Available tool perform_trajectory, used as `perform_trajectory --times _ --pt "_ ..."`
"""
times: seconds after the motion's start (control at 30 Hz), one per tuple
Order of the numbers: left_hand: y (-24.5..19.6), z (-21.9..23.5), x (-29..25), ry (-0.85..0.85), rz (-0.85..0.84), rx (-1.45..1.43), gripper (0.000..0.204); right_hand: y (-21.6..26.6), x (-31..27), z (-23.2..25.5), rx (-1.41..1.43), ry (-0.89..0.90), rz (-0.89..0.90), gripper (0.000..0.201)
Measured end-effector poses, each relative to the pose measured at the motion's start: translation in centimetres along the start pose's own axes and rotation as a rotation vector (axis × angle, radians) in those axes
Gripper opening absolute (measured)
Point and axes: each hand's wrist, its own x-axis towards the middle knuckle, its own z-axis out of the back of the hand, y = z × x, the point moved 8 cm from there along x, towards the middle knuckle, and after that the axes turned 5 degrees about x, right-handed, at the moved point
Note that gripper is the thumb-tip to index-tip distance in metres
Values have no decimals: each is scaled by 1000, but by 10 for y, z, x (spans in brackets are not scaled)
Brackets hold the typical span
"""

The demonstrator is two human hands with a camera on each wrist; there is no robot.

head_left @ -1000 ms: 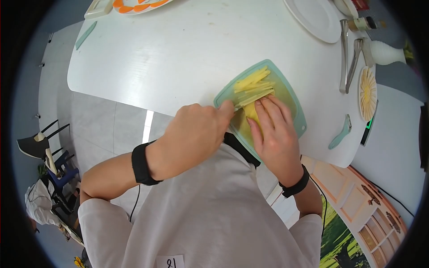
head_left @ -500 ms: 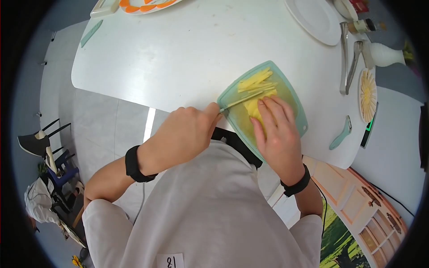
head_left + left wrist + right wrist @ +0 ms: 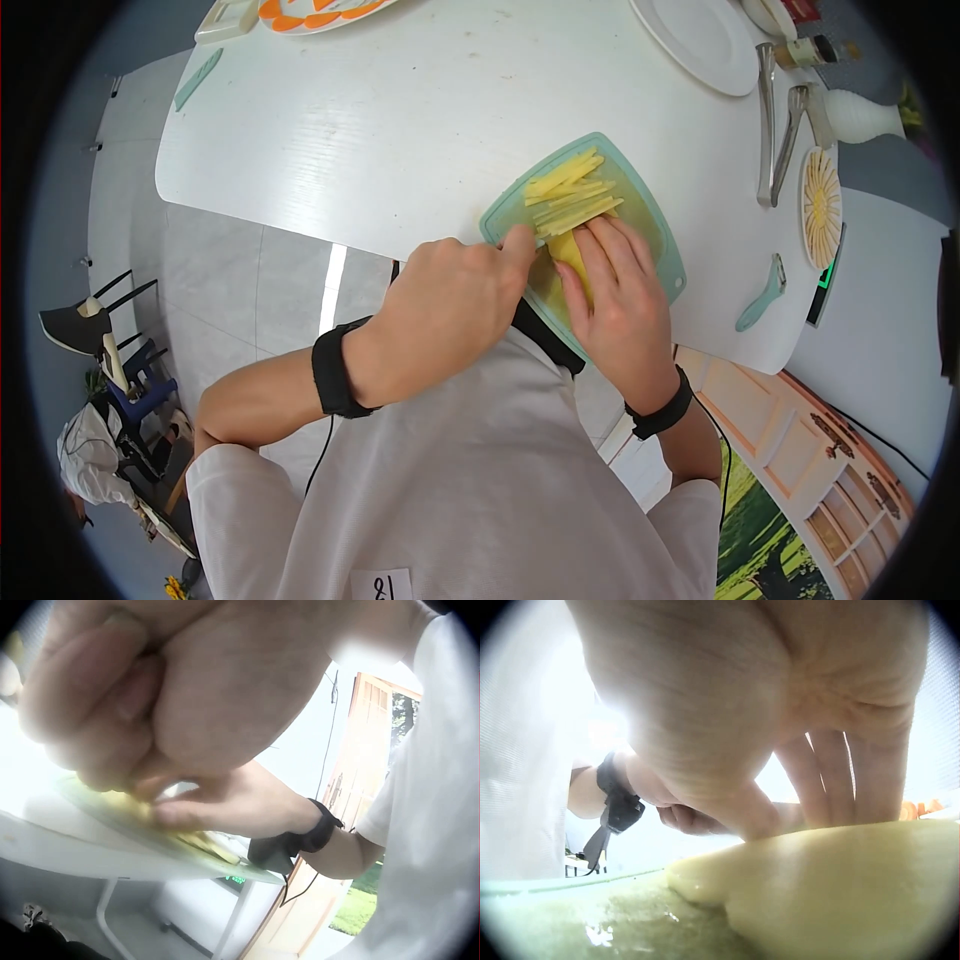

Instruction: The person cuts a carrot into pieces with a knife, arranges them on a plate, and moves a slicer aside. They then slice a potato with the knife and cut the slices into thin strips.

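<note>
My left hand (image 3: 435,310) grips a knife (image 3: 541,242) at the near left edge of the green cutting board (image 3: 663,225); its fist hides most of the handle. The blade lies among thin yellow strips (image 3: 565,180), which look like cut potato. With fingers nearly straight, my right hand (image 3: 630,310) presses on the uncut potato piece (image 3: 567,250) beside the blade. In the right wrist view, the smooth, pale potato piece (image 3: 840,889) lies flat on the wet board, the thumb and fingertips at its upper surface.
To the right are a teal peeler (image 3: 763,292), metal tongs (image 3: 768,125) and a dish of pale slices (image 3: 822,210). Farther back stand a white plate (image 3: 700,45) and a plate of orange slices (image 3: 320,18). A narrow teal object (image 3: 198,80) lies at the far left.
My left hand drew the knife back toward the body half a second ago and has now pushed it forward over the board again. The right hand stays on the potato.
</note>
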Motion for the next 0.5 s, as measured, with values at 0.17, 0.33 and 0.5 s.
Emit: perform_trajectory --times 0.17,0.33,0.5 --pt "-1 10 -7 -49 -46 49 14 1 1 -1 4 0 20 41" --pt "-1 6 1 14 -42 14 11 1 1 -2 1 10 20 39" --pt "-6 8 23 37 -105 -12 12 0 1 -2 2 18 13 39"
